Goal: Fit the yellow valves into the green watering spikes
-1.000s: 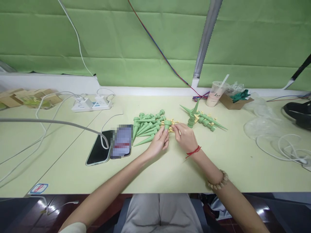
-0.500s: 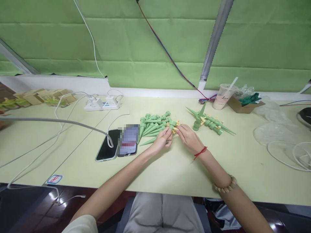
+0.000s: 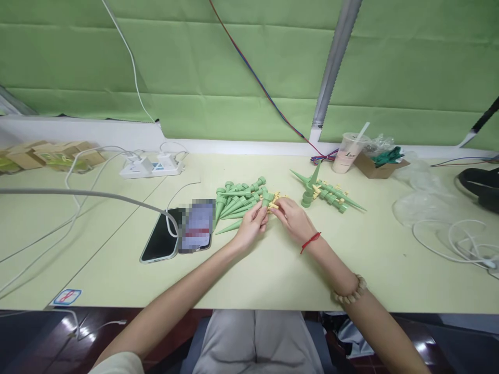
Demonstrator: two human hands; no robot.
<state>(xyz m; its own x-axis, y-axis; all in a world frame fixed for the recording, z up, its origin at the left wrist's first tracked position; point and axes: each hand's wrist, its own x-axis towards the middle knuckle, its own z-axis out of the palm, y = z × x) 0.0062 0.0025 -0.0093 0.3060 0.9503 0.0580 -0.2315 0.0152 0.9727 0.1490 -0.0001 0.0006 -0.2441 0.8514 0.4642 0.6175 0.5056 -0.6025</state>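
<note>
Cap (image 3: 267, 197) held in left hand (image 3: 251, 224), peg (image 3: 274, 206) seemingly in right hand (image 3: 293, 218), table edge (image 3: 273, 308) well apart

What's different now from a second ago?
A yellow piece now shows clearly in the right hand, close to the green piece; a second ago it hardly showed. The left hand still holds the green piece. The green pile, phones and cup stayed put.
</note>
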